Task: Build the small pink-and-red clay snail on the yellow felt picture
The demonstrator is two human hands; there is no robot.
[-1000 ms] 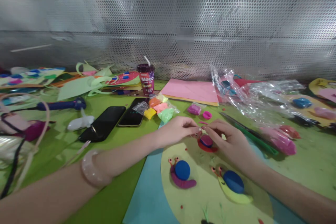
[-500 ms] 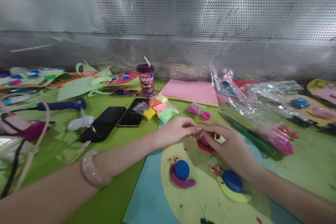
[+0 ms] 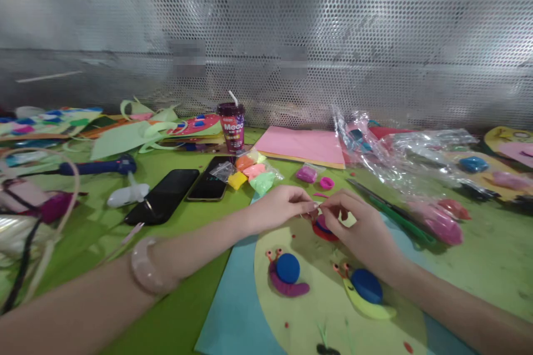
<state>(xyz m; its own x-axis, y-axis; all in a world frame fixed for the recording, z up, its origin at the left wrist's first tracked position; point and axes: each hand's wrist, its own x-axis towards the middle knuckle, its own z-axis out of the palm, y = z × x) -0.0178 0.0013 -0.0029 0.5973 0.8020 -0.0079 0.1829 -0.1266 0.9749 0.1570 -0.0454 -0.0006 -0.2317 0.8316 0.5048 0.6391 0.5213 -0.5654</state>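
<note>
My left hand (image 3: 287,208) and my right hand (image 3: 352,224) meet fingertip to fingertip above the far part of a blue and pale yellow paper sheet (image 3: 233,288). Both are closed in a pinch; whatever lies between the fingers is too small to make out. Just below them is a red clay snail (image 3: 323,230), partly covered by my right hand. Nearer to me on the sheet lie a purple snail with a blue shell (image 3: 288,269) and a yellow snail with a blue shell (image 3: 367,287). A thin pink clay strip (image 3: 320,195) lies beyond my fingertips.
Behind my hands are a pink clay ring (image 3: 327,183), bagged clay (image 3: 252,169) and pink paper (image 3: 300,144). Green-handled scissors (image 3: 403,222) lie to the right. Two phones (image 3: 164,194), a drink cup (image 3: 232,127) and a blue glue gun (image 3: 100,166) stand or lie left.
The right hand's fingers have shifted slightly, showing a little more of the red snail's shell. My left hand has barely moved.
</note>
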